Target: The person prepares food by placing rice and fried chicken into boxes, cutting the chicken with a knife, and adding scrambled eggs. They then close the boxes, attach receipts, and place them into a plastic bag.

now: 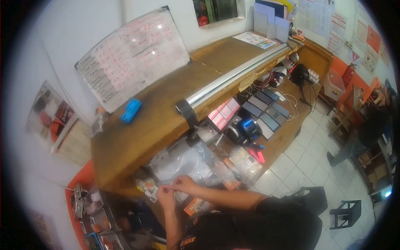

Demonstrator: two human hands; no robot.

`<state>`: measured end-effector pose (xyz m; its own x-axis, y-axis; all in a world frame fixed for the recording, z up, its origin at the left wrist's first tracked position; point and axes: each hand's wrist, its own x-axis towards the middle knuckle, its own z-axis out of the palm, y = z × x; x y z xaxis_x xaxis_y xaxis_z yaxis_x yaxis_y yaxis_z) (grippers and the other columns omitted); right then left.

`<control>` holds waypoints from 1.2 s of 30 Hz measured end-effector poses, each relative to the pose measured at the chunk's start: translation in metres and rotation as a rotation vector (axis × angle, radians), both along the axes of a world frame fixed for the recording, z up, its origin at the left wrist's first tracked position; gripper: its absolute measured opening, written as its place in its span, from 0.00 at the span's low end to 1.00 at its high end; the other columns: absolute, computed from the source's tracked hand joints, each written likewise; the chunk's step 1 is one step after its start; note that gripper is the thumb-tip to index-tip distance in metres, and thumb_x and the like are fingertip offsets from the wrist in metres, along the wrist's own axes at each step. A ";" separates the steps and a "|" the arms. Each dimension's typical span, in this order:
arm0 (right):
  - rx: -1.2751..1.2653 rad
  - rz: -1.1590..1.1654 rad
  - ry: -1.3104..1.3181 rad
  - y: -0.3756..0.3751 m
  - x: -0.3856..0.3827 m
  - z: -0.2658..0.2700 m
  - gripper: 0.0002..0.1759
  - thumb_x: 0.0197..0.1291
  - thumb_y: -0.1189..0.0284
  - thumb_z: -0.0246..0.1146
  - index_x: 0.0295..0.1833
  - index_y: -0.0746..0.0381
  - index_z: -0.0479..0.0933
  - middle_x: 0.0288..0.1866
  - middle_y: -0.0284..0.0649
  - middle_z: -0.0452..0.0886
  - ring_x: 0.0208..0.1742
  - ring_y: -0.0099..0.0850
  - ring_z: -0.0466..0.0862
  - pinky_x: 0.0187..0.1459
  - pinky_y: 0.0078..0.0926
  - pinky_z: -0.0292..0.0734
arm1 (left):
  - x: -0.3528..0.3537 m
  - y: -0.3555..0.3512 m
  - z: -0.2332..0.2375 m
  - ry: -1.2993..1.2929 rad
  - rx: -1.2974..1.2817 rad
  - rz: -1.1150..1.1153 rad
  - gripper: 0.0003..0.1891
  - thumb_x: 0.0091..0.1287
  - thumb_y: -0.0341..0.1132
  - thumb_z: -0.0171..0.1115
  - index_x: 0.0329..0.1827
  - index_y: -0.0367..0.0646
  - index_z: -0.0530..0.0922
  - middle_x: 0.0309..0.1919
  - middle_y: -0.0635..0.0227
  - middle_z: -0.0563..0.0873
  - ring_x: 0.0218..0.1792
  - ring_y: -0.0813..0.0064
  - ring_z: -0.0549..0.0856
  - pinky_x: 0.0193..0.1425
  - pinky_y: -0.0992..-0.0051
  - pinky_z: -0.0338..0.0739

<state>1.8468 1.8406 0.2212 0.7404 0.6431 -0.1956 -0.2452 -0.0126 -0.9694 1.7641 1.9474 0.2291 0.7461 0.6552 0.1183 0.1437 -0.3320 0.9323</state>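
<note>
My left hand (165, 196) and my right hand (185, 184) meet low in the view, over the near end of the work surface. Both have their fingers pinched together. Between them is a small pale piece, too small to name. Just left of my hands lies a cluster of small white and yellow items (146, 184). Clear plastic bags (183, 162) spread out beyond my hands. An orange printed leaflet (195, 206) lies under my right forearm.
A raised wooden shelf (158, 121) overhangs the surface, with a blue object (131, 110) on top. Several dark flat devices (266, 109) and a black-and-blue device (248, 128) are farther right. Another person (366, 131) stands at far right. A black stool (345, 214) is on the tiled floor.
</note>
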 end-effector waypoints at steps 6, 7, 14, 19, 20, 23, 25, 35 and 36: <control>0.043 0.050 0.036 -0.009 0.006 0.003 0.11 0.55 0.70 0.70 0.36 0.68 0.80 0.31 0.37 0.82 0.32 0.23 0.80 0.35 0.21 0.76 | -0.006 -0.015 0.006 -0.023 -0.213 -0.095 0.07 0.60 0.25 0.64 0.38 0.40 0.75 0.33 0.68 0.81 0.36 0.79 0.79 0.43 0.77 0.74; 0.071 0.037 0.013 -0.009 0.007 0.001 0.11 0.54 0.70 0.70 0.37 0.67 0.80 0.31 0.38 0.82 0.32 0.23 0.80 0.35 0.22 0.76 | -0.008 -0.012 0.005 -0.135 -0.591 -0.141 0.06 0.64 0.26 0.61 0.41 0.40 0.75 0.37 0.66 0.81 0.40 0.76 0.80 0.47 0.74 0.74; 0.054 -0.017 -0.324 -0.009 -0.003 0.002 0.11 0.54 0.69 0.70 0.39 0.66 0.82 0.36 0.41 0.82 0.38 0.27 0.82 0.38 0.25 0.77 | -0.013 -0.002 -0.013 -0.254 -0.864 -0.234 0.12 0.69 0.26 0.54 0.54 0.36 0.71 0.50 0.60 0.79 0.50 0.68 0.80 0.56 0.68 0.75; 0.069 0.039 -0.336 -0.008 0.000 -0.012 0.13 0.53 0.68 0.70 0.40 0.65 0.82 0.36 0.41 0.82 0.39 0.29 0.81 0.42 0.28 0.76 | -0.015 0.006 -0.032 -0.271 -0.811 -0.153 0.09 0.66 0.24 0.56 0.48 0.35 0.75 0.43 0.64 0.81 0.44 0.72 0.80 0.51 0.74 0.74; 0.065 0.055 -0.322 -0.009 0.001 -0.014 0.14 0.53 0.67 0.70 0.40 0.65 0.82 0.36 0.41 0.82 0.39 0.29 0.81 0.43 0.29 0.76 | -0.016 0.010 -0.035 -0.275 -0.774 -0.205 0.07 0.65 0.24 0.58 0.45 0.35 0.76 0.39 0.66 0.81 0.41 0.75 0.80 0.48 0.76 0.74; -0.011 -0.008 -0.358 -0.012 0.002 -0.015 0.13 0.54 0.67 0.69 0.41 0.65 0.81 0.37 0.41 0.82 0.40 0.29 0.81 0.44 0.28 0.76 | -0.012 0.006 -0.032 -0.063 -0.459 -0.001 0.05 0.63 0.26 0.60 0.41 0.37 0.78 0.35 0.69 0.81 0.35 0.79 0.78 0.41 0.78 0.73; 0.046 -0.053 -0.299 -0.007 0.003 -0.035 0.12 0.57 0.68 0.67 0.41 0.65 0.80 0.36 0.39 0.82 0.40 0.27 0.80 0.46 0.26 0.75 | -0.009 0.005 -0.030 0.035 -0.330 0.033 0.05 0.63 0.29 0.61 0.38 0.38 0.80 0.31 0.71 0.81 0.32 0.80 0.77 0.37 0.78 0.72; 0.383 0.050 0.499 -0.067 0.026 -0.010 0.10 0.55 0.78 0.64 0.40 0.57 0.72 0.37 0.29 0.75 0.43 0.20 0.76 0.45 0.23 0.72 | -0.025 0.019 -0.093 -0.316 -1.265 0.112 0.11 0.67 0.25 0.51 0.51 0.38 0.73 0.47 0.59 0.83 0.50 0.64 0.82 0.52 0.71 0.78; 0.122 0.008 0.211 -0.072 0.026 -0.004 0.13 0.50 0.81 0.66 0.39 0.57 0.71 0.36 0.29 0.75 0.42 0.20 0.75 0.43 0.21 0.72 | -0.025 0.015 -0.084 -0.318 -1.264 0.122 0.11 0.67 0.25 0.51 0.51 0.38 0.73 0.47 0.59 0.83 0.50 0.64 0.82 0.52 0.71 0.78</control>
<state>1.8729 1.7684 0.2174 0.6859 0.6772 -0.2663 -0.4431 0.0984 -0.8911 1.7387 1.9620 0.1454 0.7278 0.5034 -0.4657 -0.1725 0.7916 0.5861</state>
